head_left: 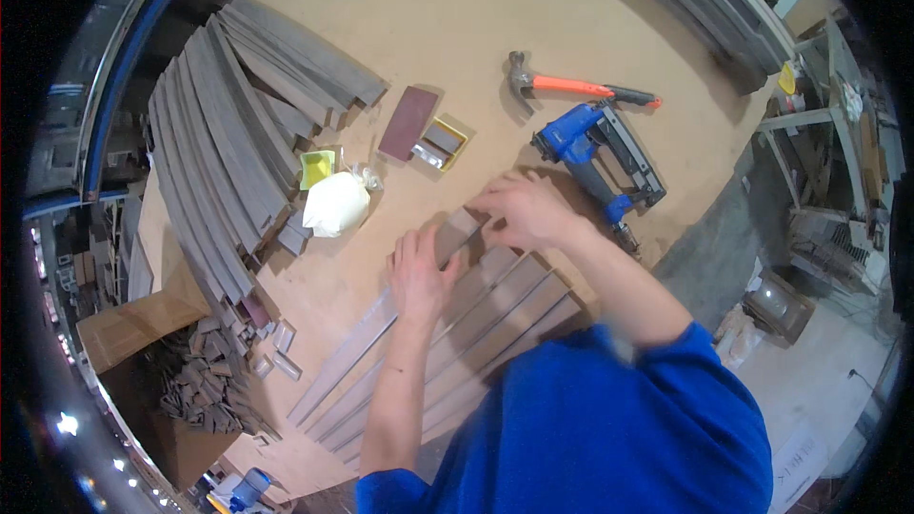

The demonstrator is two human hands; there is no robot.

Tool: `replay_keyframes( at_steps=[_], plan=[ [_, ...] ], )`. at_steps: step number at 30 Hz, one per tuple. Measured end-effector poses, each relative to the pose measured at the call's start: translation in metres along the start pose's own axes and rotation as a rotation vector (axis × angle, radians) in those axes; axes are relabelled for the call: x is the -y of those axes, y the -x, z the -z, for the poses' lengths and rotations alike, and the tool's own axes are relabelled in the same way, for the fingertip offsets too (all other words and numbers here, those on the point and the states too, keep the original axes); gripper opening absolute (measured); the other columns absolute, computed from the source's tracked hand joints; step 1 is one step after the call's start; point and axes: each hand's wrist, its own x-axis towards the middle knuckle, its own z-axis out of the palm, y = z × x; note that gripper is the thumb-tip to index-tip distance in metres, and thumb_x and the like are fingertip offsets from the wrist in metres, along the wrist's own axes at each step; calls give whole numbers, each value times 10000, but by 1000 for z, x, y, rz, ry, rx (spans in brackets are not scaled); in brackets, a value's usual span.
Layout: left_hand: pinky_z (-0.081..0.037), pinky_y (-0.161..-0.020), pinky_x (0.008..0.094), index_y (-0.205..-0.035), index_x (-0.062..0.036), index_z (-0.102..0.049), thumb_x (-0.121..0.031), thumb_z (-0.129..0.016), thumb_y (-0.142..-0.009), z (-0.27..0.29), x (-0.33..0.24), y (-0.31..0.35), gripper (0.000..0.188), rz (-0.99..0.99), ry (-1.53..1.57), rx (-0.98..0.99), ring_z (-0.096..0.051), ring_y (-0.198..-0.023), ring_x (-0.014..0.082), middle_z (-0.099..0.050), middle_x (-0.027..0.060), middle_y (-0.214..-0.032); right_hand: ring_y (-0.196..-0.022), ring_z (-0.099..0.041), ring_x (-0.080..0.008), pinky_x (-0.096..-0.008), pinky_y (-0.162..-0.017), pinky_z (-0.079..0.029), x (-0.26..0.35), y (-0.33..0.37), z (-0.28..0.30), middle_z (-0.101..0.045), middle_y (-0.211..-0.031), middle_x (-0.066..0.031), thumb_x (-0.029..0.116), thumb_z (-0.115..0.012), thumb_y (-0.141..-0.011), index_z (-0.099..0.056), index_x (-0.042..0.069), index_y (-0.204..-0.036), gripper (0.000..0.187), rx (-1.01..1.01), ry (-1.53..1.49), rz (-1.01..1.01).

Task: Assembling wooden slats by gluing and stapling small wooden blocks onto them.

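Observation:
A long grey wooden strip (455, 239) lies slantwise on the table, its far end between my hands. My left hand (419, 271) is closed around it a little below that end, thumb on its right side. At the far end, my right hand (524, 209) has its fingers bent and pressed on the strip's tip; whether a smaller piece is under them is hidden. Several similar strips (509, 312) lie side by side just right of it, close to my body. A blue nail gun (576, 148) rests beyond my right forearm, below an orange-handled claw hammer (571, 86).
Stacks of grey strips (205, 143) fill the table's left. Nearer the middle are a maroon sanding sheet (409, 122), a small yellow-edged box (442, 143) and a white bag (338, 205). An open cardboard box (143, 328) at the lower left holds wood offcuts (205, 381).

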Motion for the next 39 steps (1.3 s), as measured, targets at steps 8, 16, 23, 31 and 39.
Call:
replay_keyframes(
  at_steps=[8,16,23,31,39],
  plan=[
    [-465,-960,476,-1292,-79,-608,-279,-802,-814,-3,3,-1,553,-38,-12,-40,-574,-1151,319,-598,126,-1153,-1133,-635,-320,-610,-1025,-424,22,26,1,-700,-1081,-99,251,-697,-815,-746,127,-1168,378,84,-96,-226],
    [-437,-1061,510,-1288,-76,-617,-378,-746,-859,-8,3,9,540,64,-26,-77,-562,-1250,326,-605,153,-1298,-951,-670,-230,-326,-879,-528,1,76,-11,-697,-1039,-148,43,-683,-898,-708,-10,-1188,296,-303,-370,-322],
    [-447,-1096,484,-1287,-26,-629,-350,-729,-914,35,101,71,504,402,321,-308,-595,-1239,376,-628,208,-1342,-984,-652,-251,-353,-912,-513,1,88,-13,-682,-1014,-141,5,-669,-882,-707,10,-1185,306,-288,-335,-284],
    [-459,-1027,537,-1241,-33,-645,-464,-783,-798,40,267,200,634,1225,-142,-641,-580,-1188,429,-636,232,-1217,-1000,-659,-298,-419,-910,-501,10,78,-13,-702,-1031,-120,59,-700,-852,-723,54,-1142,291,-269,-104,-286],
    [-553,-849,414,-1053,-29,-708,-282,-826,-789,48,291,220,384,1036,434,-821,-693,-888,318,-694,149,-928,-1035,-656,-316,-411,-951,-492,18,93,-7,-715,-1043,-136,79,-681,-889,-722,29,-1173,292,-443,-209,-234]
  ],
)
